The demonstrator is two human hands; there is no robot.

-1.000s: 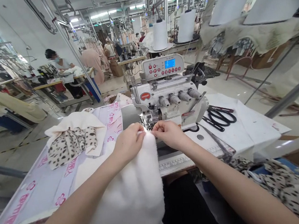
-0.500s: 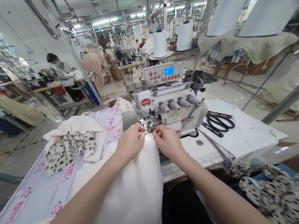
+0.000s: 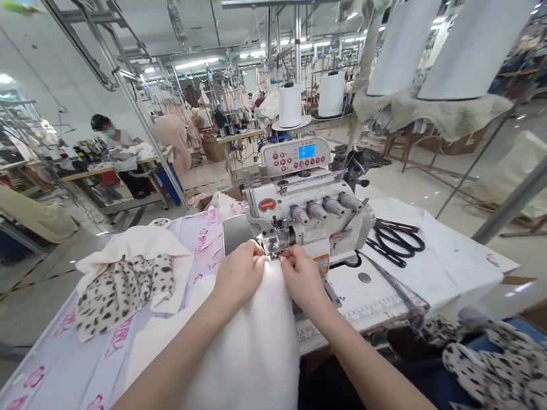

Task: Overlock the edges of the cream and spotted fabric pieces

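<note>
White fleecy fabric (image 3: 241, 348) runs from my lap up to the presser foot of a white overlock sewing machine (image 3: 309, 194). My left hand (image 3: 241, 269) pinches the fabric's upper edge just left of the foot. On the other side, my right hand (image 3: 302, 274) is closed on the fabric's right edge, close to the needle area. Both sets of fingertips are near the foot, which partly hides the edge between them. A lit blue display shows on the control panel (image 3: 297, 155) above the machine.
Spotted and cream cloth (image 3: 128, 283) lies on the table's left. Black-handled scissors (image 3: 397, 239) rest to the right of the machine. More spotted fabric (image 3: 517, 361) is heaped at lower right. Large thread cones (image 3: 403, 46) stand behind. A co-worker (image 3: 113, 135) sits at a distant table.
The view has tilted up slightly, so the machine and hands appear lower. Both hands keep their hold on the fabric beside the presser foot.
</note>
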